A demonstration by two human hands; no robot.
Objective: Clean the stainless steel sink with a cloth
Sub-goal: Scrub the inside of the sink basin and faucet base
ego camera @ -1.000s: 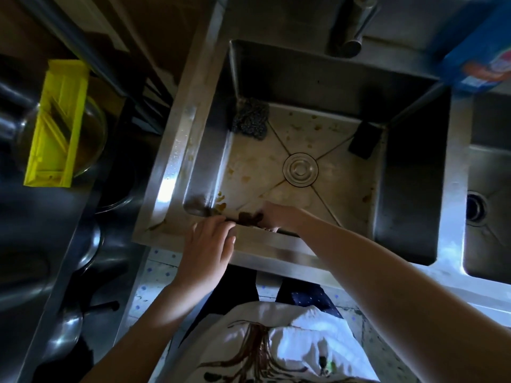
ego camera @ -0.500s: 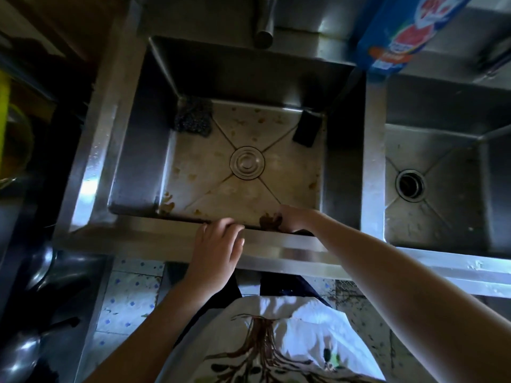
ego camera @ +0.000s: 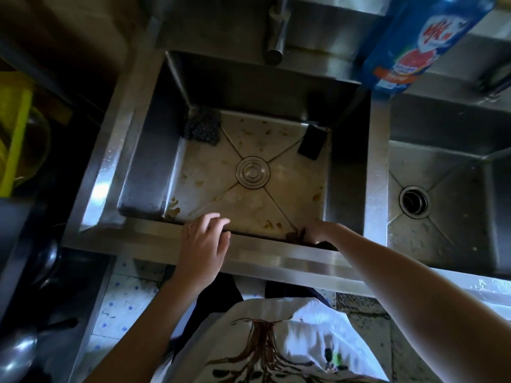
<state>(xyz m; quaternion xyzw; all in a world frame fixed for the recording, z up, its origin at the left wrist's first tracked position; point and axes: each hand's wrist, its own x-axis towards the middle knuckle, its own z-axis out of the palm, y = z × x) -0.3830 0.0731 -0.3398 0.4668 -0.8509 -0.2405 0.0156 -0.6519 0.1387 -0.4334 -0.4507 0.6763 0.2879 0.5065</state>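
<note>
The right hand (ego camera: 322,233), clutching the cloth (ego camera: 297,235), is sliding rightward along the sink's (ego camera: 265,251) near wall into its corner; the left hand (ego camera: 203,244) is resting relaxed on the rim. Floor stains (ego camera: 174,210) are still waiting.

A home kitchen: a steel sink (ego camera: 262,252) with 2 basins under a tap (ego camera: 276,37), a blue detergent bottle (ego camera: 414,42) on the back ledge, a scourer (ego camera: 201,125) in the stained left basin, pans (ego camera: 16,352) on the left, and patterned floor tiles (ego camera: 124,299).
</note>
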